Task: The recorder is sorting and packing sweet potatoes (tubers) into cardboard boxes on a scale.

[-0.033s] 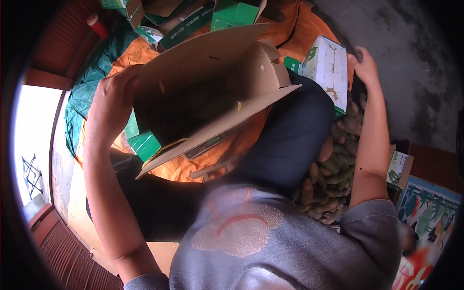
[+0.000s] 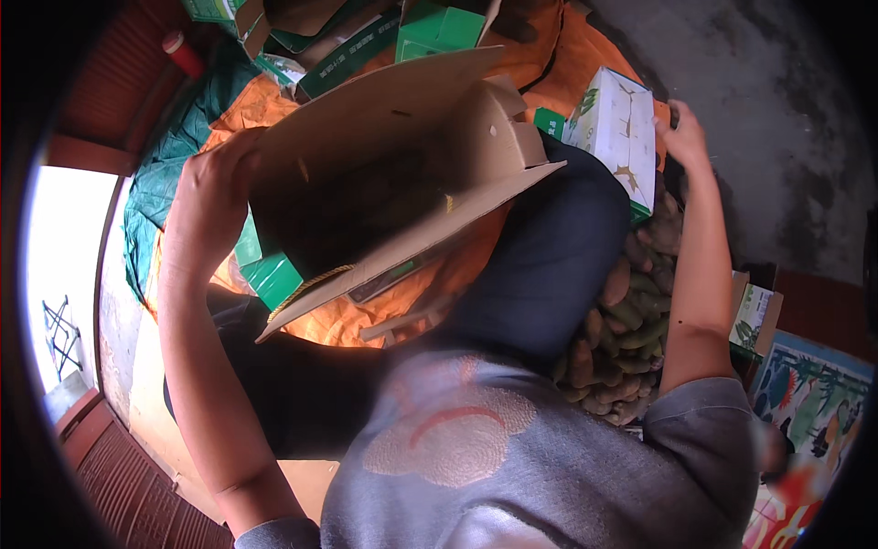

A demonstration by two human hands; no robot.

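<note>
Left hand (image 2: 208, 197) at centre-left of frame, grip clamped on the left edge of an open brown cardboard box (image 2: 384, 174). Box is tilted, opening facing the camera, flaps splayed out toward centre-right; inside is dark, contents can't be made out. It sits over the person's lap, above the dark trouser leg (image 2: 549, 265).

Right hand (image 2: 686, 137) at upper right, arm stretched out, fingers against the far edge of a white-and-green carton (image 2: 617, 128). Grip state there: can't tell, fingertips hidden behind the carton.

Below the carton, right of the leg: pile of greenish-brown oblong fruit (image 2: 622, 339), just beside the right forearm.

Under everything, an orange sheet (image 2: 366, 320) over a green tarp (image 2: 155, 201) at left. More green cartons (image 2: 439, 27) at top of frame, one small green one (image 2: 270, 274) touching the lower left corner of the brown box. Red cylindrical object (image 2: 183, 55) upper left.
</note>
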